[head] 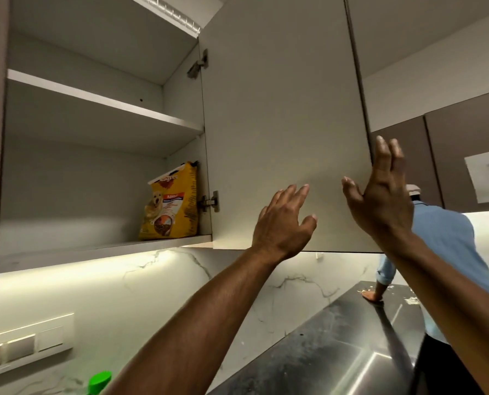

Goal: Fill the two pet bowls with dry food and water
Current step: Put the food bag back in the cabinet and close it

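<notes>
Two bare hands reach up nearest: the left hand (pixel 283 220) hangs before the open grey cabinet door (pixel 280 124), fingers (pixel 300 195) spread; the right hand (pixel 380 195), fingers splayed, is at the door's right edge. One yellow dog-food bag (pixel 170 203) stands alone on the lower of two white shelves (pixel 95 248), far right.

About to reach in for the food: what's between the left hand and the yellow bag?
In the head view, only the open cabinet door and its lower hinge lie between the left hand and the yellow bag.
</notes>
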